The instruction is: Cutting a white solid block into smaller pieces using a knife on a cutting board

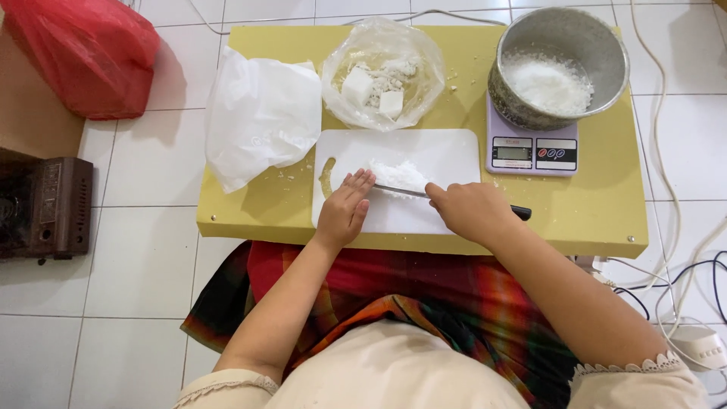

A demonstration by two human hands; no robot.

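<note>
Gripping a knife [409, 192] in the right hand [469, 210], left hand [344, 208] flat and open on white cutting board [447, 151], beside chopped white pile [397, 176]

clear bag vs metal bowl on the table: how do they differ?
The clear bag is soft, crumpled plastic; the metal bowl is rigid and round. The bag sits straight on the yellow table; the bowl stands on a scale. The bag holds white blocks and crumbs; the bowl holds fine white shreds. Both are open at the top and lie behind the white board.
</note>
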